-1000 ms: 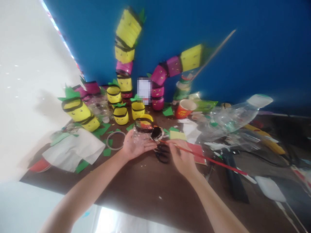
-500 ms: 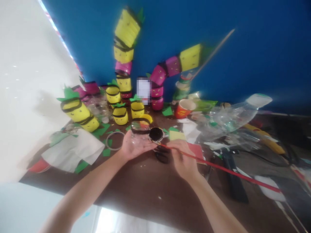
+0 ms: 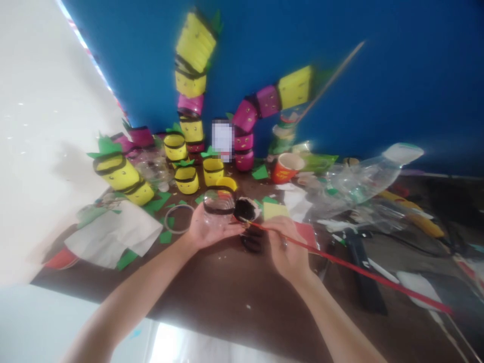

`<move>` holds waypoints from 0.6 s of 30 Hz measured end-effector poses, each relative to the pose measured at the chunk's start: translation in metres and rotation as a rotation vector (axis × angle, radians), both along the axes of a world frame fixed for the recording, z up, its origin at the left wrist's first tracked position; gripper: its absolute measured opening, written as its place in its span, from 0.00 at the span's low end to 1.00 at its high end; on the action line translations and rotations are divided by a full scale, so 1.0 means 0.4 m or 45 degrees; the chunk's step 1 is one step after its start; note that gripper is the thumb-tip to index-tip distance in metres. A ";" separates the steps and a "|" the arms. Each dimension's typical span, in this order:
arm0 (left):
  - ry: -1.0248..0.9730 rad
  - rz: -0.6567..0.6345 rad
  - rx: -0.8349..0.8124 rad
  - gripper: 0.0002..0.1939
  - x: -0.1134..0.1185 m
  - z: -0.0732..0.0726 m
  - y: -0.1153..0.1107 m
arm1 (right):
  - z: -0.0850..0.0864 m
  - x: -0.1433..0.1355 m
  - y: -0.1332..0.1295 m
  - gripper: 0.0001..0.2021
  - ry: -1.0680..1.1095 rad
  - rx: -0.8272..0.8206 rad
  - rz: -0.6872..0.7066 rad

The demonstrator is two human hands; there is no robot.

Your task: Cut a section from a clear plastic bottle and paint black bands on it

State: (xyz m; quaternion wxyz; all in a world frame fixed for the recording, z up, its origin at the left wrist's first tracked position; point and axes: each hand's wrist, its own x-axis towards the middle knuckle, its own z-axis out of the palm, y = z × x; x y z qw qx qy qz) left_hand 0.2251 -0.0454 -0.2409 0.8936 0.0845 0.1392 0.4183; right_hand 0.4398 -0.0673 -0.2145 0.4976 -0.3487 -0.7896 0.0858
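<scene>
My left hand [image 3: 204, 229], palm up with its fingers stretched to the right, holds a clear plastic cup [image 3: 218, 217] with a black band round its rim. Just past those fingertips is a small pot of black paint [image 3: 246, 207], its dark opening turned toward me. My right hand [image 3: 289, 247] is closed round a long red paintbrush [image 3: 344, 263]. The brush's bristle end is at the near edge of the pot; whether it touches the paint is too blurred to tell. Black scissor handles [image 3: 251, 243] lie below the pot, partly hidden.
Yellow pineapple-like cups [image 3: 186, 180] with green paper leaves stand behind my left hand. Taller yellow and purple stacks lean at the blue wall [image 3: 378, 101]. A red paper cup [image 3: 286, 169], plastic bottles [image 3: 374, 171], a black glue gun [image 3: 363, 272] and a tape ring [image 3: 179, 219] lie around.
The brush's far end has shifted slightly to the right and down. More of the paint pot's dark opening shows now. My left hand and the clear cup are nearly where they were.
</scene>
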 end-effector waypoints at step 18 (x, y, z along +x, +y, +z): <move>-0.062 0.068 -0.001 0.25 0.001 -0.003 -0.006 | 0.007 -0.013 -0.012 0.08 -0.055 0.038 0.130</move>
